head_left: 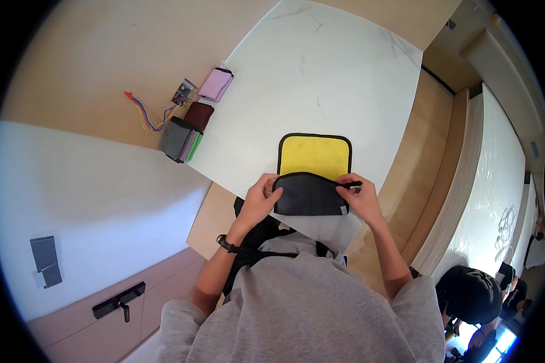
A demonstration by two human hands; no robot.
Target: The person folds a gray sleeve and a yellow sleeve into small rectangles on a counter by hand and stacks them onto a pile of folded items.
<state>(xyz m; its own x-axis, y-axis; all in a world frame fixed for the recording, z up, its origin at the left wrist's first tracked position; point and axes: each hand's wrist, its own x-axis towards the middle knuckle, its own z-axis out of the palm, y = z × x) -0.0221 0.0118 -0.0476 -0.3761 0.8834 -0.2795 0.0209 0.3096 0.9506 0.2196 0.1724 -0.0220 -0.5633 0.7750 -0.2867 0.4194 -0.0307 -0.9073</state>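
Observation:
A microfiber cloth (315,156) lies at the near edge of the white table, its yellow face up and black trim around it. Its near part is a dark grey flap (309,195), raised and partly turned over the yellow. My left hand (263,196) pinches the flap's left side between thumb and fingers. On the opposite side my right hand (360,196) grips the flap's upper right corner, where a bit of black trim sticks out past the fingers. A small white tag shows at the flap's lower right.
Folded cloths stand along the table's left edge: a pink one (215,84), a dark brown one (198,115) and a grey stack (178,139) with green and purple edges. Colored wires (154,121) lie beyond them. The marble-patterned table (272,72) extends forward. People (469,293) are at lower right.

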